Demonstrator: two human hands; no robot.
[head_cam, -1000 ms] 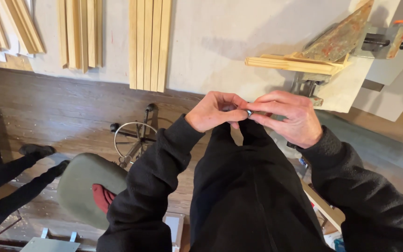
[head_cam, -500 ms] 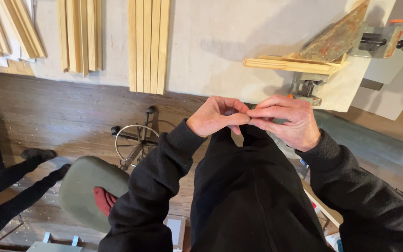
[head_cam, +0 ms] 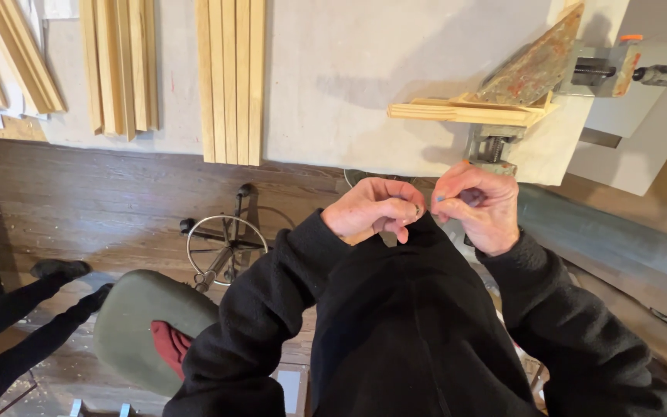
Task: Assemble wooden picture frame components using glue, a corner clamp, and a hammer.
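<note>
My left hand (head_cam: 372, 208) and my right hand (head_cam: 482, 207) are raised together in front of my chest, above my black fleece (head_cam: 418, 324). Both have their fingers curled closed. The left fingertips pinch a small metal piece (head_cam: 417, 209), too small to identify. A narrow gap separates it from the right hand's fingertips, where a blue speck shows. Whether the right hand holds anything is hidden by its fingers. Both hands hover just below the edge of a pale workbench (head_cam: 349, 100).
On the bench lie bundles of wooden strips (head_cam: 229, 77) and a wooden jig (head_cam: 472, 110) held by a metal clamp (head_cam: 496, 145). A green stool (head_cam: 144, 324) stands on the wooden floor at lower left. Another person's dark legs (head_cam: 17, 309) reach in from the left.
My hands were touching at the fingertips around the small piece. They have drawn slightly apart, and the piece stays with the left hand.
</note>
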